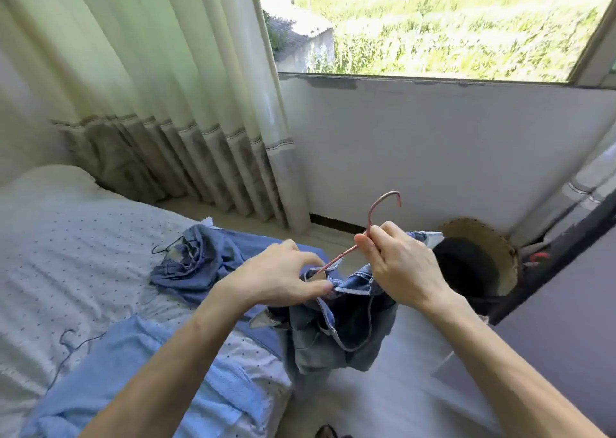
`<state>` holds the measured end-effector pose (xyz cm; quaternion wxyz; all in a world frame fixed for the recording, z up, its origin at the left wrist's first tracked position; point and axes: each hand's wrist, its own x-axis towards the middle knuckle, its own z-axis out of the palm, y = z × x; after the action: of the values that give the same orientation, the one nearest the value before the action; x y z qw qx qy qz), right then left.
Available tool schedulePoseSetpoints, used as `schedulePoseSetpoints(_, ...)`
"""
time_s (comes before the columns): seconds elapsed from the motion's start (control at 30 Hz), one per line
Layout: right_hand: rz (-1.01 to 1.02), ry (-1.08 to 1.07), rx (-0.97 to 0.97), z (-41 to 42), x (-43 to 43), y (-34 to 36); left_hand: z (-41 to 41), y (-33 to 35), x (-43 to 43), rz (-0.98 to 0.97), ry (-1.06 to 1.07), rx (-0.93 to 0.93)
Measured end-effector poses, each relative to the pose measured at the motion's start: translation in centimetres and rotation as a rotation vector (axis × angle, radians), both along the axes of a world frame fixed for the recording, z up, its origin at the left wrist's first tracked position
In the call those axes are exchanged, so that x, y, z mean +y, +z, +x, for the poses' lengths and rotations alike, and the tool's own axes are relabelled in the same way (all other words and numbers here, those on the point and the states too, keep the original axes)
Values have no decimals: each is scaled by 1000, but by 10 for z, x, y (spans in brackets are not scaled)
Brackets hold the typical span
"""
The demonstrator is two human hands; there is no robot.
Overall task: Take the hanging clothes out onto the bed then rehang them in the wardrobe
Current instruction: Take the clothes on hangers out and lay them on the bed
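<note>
Right hand (401,264) pinching pink hanger (370,224) neck, left hand (283,277) gripping denim garment (340,331) strap at 9 o'clock of it, blue clothes (196,257) on bed (66,237)

Both bare forearms (173,354) outstretched, left grip (280,279) and right grip (401,264) close together, each curled in a pinch, right slightly higher.

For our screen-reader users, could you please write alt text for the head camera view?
A person's right hand holds a pink hanger by its neck while the left hand pinches the denim garment hanging from it, beside a bed strewn with blue clothes, below a curtained window.
</note>
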<state>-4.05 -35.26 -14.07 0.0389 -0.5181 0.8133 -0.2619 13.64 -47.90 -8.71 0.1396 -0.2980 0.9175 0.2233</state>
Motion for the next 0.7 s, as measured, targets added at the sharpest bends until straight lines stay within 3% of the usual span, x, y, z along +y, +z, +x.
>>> schedulePoseSetpoints(0.07, 13, 42, 37, 8, -28, 5, 1, 5, -11, 98, 87, 153)
schedulePoseSetpoints(0.17, -18, 91, 41, 15, -66, 17, 1, 7, -34, 421, 243, 372)
schedulePoseSetpoints(0.23, -55, 123, 15, 13, -89, 23, -1, 9, -47, 491, 317, 508)
schedulePoseSetpoints(0.43, -277, 250, -163, -5, -155, 35, -20, 13, -77, 386, 525, 825)
schedulePoseSetpoints(0.63, -520, 289, -218, -13, -202, 39, -18, 41, -118, 320, 795, 981)
schedulePoseSetpoints(0.7, -506, 257, -246, -15, -211, 30, -6, 51, -136, 319, 864, 1012)
